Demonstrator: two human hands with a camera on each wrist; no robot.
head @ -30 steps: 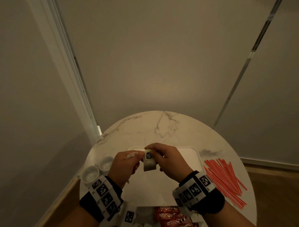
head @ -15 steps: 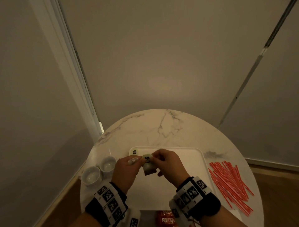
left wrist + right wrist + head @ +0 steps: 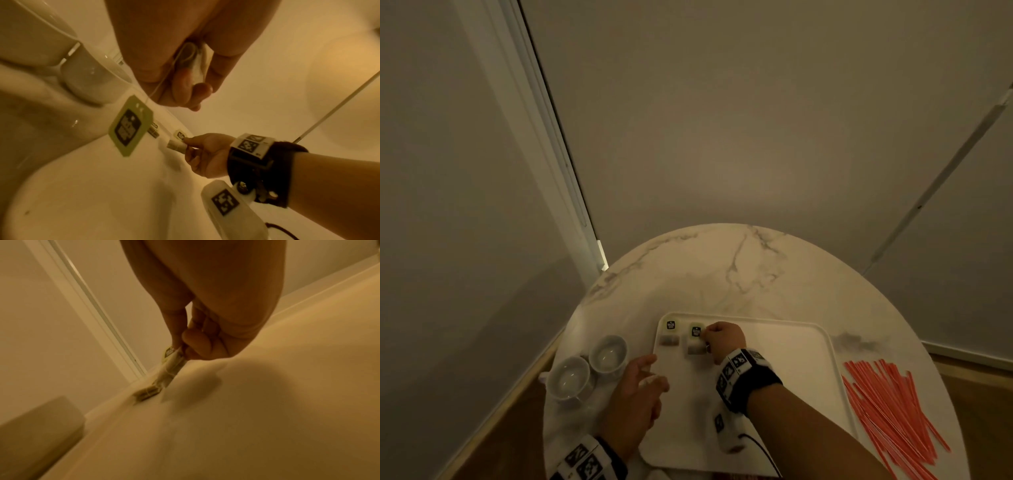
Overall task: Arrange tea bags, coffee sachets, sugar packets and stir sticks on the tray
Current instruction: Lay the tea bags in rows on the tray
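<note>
A white tray [image 3: 808, 342] lies on the round marble table [image 3: 722, 274]. One tea bag [image 3: 669, 339] lies flat in the tray's far left corner. Just right of it, my right hand [image 3: 705, 337] pinches a second tea bag [image 3: 695, 347] by its top and green tag. In the right wrist view its lower end [image 3: 164, 378] touches the tray. My left hand [image 3: 654, 373] hovers at the tray's left edge. In the left wrist view its curled fingers hold a third tea bag [image 3: 197, 65], whose green tag [image 3: 130, 125] dangles on its string.
Two white cups [image 3: 606, 353] [image 3: 568, 377] stand left of the tray, close to my left hand. A loose heap of red stir sticks [image 3: 890, 411] lies on the table right of the tray. Walls close in behind and to the left of the table.
Both hands were together over the tray holding a tea bag. My right hand has since carried it to the far left corner, beside the first bag. My left hand drew back to the tray's left edge.
</note>
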